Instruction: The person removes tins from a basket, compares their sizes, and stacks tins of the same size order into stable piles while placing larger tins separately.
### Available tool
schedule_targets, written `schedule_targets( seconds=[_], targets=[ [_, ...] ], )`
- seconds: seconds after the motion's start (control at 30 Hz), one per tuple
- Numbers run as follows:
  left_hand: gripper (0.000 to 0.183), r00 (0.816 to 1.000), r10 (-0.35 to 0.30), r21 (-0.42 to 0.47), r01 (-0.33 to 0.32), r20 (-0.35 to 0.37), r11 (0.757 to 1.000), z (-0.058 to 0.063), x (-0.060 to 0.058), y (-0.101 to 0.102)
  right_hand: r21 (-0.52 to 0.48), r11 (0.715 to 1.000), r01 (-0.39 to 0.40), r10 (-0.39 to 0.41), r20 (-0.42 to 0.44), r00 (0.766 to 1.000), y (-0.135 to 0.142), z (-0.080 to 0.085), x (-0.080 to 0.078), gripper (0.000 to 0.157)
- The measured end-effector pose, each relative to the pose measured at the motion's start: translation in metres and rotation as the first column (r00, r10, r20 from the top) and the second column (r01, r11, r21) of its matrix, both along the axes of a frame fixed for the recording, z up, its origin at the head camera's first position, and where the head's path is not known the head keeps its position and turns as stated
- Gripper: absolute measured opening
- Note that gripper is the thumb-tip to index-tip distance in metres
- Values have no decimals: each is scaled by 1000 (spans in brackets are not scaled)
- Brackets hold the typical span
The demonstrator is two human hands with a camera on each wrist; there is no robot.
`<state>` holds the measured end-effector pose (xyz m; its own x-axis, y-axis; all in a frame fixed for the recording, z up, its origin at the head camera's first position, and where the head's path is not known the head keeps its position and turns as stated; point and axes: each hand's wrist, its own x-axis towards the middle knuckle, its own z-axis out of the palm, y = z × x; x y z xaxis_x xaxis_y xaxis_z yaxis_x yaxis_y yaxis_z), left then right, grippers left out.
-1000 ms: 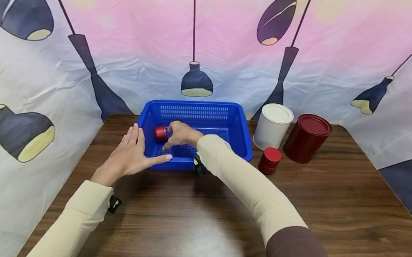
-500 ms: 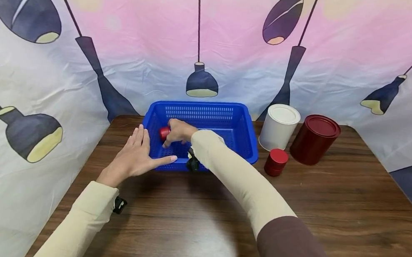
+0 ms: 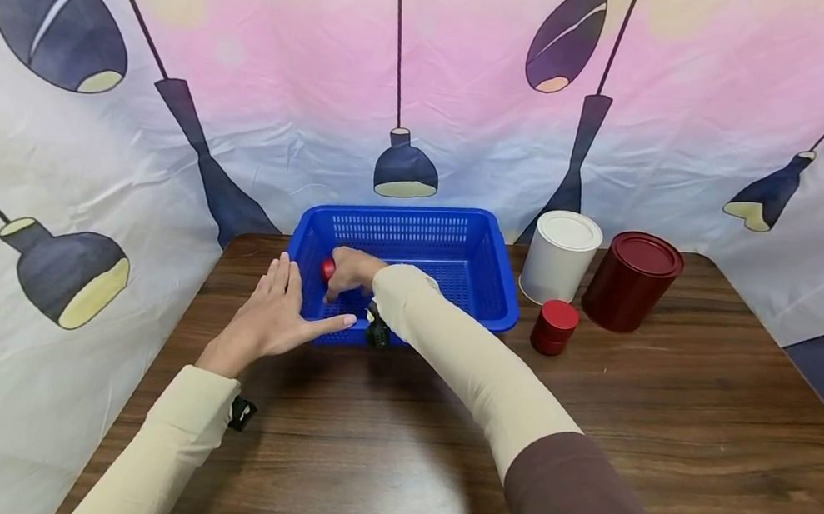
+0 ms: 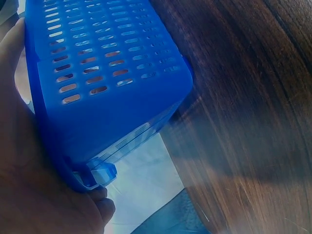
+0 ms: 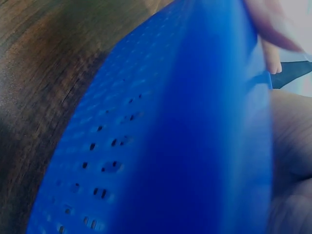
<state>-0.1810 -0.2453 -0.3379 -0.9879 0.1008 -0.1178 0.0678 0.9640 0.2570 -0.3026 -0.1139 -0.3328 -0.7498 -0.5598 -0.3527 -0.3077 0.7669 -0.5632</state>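
A blue plastic basket (image 3: 502, 279) with slotted walls stands at the back of the table. My left hand (image 3: 264, 321) rests at its front left corner, fingers straight along the side and thumb stretched over the front rim. Reaching over that rim, my right hand (image 3: 353, 272) is inside the basket, fingers curled round a small red tin (image 3: 327, 269) near the left wall. Most of the tin is hidden behind the hand. The left wrist view shows the basket's outer wall (image 4: 122, 107) beside the hand; in the right wrist view the wall (image 5: 190, 126) hides the tin.
Right of the basket, a short red tin (image 3: 554, 326) stands on the wooden table (image 3: 635, 431). Behind it are a white can (image 3: 558, 260) and a larger dark red can (image 3: 628, 284). A lamp-patterned cloth (image 3: 286, 93) hangs at the table's back and sides.
My right hand has moved left and closed round the small red tin, covering more of it. The left hand stays at the basket's corner. The head view has shifted slightly.
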Motion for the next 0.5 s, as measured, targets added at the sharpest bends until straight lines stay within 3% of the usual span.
schedule_targets(
  seconds=[0.3, 0.5],
  targets=[
    [135, 1000, -1, -2, 1, 0, 1000, -1, -1, 0, 3, 1000, 30, -30, -8, 1000, 1, -1, -2, 62],
    [134, 1000, -4, -3, 4, -2, 1000, -2, 0, -1, 21, 999, 36, -36, -1, 999, -1, -1, -1, 75]
  ],
)
